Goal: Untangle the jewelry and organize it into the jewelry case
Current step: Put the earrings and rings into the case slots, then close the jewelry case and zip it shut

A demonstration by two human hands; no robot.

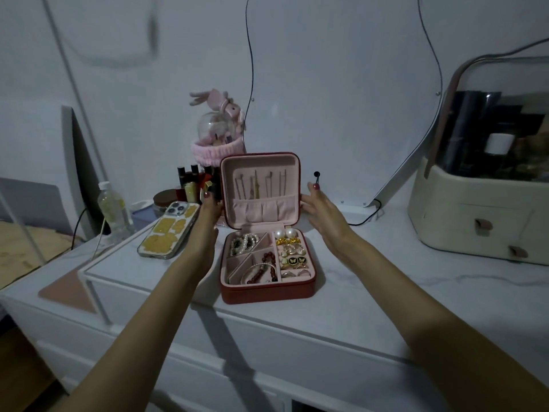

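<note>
Two hands flank the upright lid (260, 190) of the jewelry case (267, 263), one at each side edge. Left hand (211, 208) lies against the lid's left edge, fingers straight; whether the thumb hooks behind cannot be told. Right hand (319, 209) is spread, fingers relaxed, at or just off the right edge; contact unclear. Neither hand holds jewelry.

Case sits near the middle of the white dresser top (386, 307), hinge toward the wall, tray toward the person, roughly equally near both hands.

Tray contents: pearl-and-dark bracelet (244, 242) in far-left compartment; red bead bracelets (261, 270) in near-left; pearl studs (285, 233), gold pieces and butterfly earrings (297, 260) in right-hand rows. Necklaces (258, 185) hang in the lid.

Judgement: sorting looks complete; lid closing likely next.
</note>
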